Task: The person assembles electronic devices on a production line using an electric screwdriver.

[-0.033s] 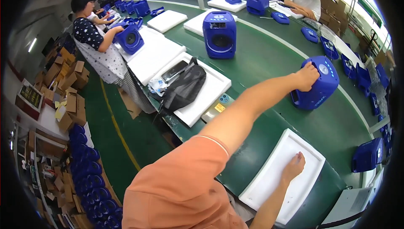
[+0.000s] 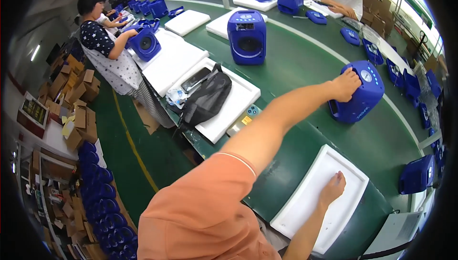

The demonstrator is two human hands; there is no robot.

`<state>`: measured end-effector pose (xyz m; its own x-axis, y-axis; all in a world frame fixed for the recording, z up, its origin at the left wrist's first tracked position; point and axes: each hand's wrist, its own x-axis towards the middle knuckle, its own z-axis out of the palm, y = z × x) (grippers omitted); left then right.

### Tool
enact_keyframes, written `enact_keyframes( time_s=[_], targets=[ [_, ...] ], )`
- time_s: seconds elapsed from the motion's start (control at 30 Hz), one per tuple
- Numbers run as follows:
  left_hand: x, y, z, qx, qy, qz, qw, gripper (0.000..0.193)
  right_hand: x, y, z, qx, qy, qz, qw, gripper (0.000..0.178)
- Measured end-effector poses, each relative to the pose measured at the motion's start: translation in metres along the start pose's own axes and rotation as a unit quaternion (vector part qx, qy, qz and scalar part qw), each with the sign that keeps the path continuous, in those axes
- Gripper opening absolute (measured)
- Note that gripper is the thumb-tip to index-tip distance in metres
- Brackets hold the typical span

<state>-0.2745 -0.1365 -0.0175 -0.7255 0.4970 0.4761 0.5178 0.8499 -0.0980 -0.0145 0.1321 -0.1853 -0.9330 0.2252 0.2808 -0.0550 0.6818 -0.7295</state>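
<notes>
My left arm reaches across the workbench to a blue box-shaped speaker [image 2: 359, 98] at the right. My left hand [image 2: 347, 85] is closed round its top edge by the handle, beside a round panel with small buttons. The speaker is slightly tilted; whether its base touches the bench I cannot tell. Nearer to me, my right hand [image 2: 332, 189] rests over a white foam tray [image 2: 295, 202], its fingers curled in. Whatever may be inside that hand is hidden. A second blue speaker [image 2: 247, 38] stands upright farther back, its round driver facing me.
Left of my arm, another foam tray [image 2: 250, 91] bears a black mesh bag [image 2: 210, 98] and a dark phone [image 2: 196, 79]. A co-worker [image 2: 107, 45] at the left handles a blue speaker [image 2: 144, 43]. Blue housings [image 2: 395, 74] line the far right side. Cardboard boxes [image 2: 85, 116] lie at the left.
The view has shifted a little, and the held speaker has turned very slightly. Both hands keep the same pose.
</notes>
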Motion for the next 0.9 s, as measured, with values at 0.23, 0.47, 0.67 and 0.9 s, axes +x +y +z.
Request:
enact_keyframes(
  time_s=[0.23,0.47,0.67,0.9],
  targets=[
    [-0.101,-0.148,-0.034,0.177,0.119,-0.109,0.971,0.085,0.002,-0.004,-0.001,0.006,-0.001,-0.016,1.000,0.026],
    [-0.233,-0.259,-0.118,0.209,0.008,-0.486,0.849,0.077,0.003,-0.013,-0.003,-0.136,-0.018,-0.066,0.988,0.026],
    [-0.247,-0.265,-0.115,0.195,0.047,-0.367,0.908,0.042,-0.002,-0.001,-0.003,-0.127,0.014,-0.074,0.989,0.026],
    [-0.269,-0.216,-0.114,0.277,0.043,-0.340,0.898,0.036,-0.010,-0.016,-0.026,-0.180,-0.184,-0.115,0.959,0.046]
  ],
)
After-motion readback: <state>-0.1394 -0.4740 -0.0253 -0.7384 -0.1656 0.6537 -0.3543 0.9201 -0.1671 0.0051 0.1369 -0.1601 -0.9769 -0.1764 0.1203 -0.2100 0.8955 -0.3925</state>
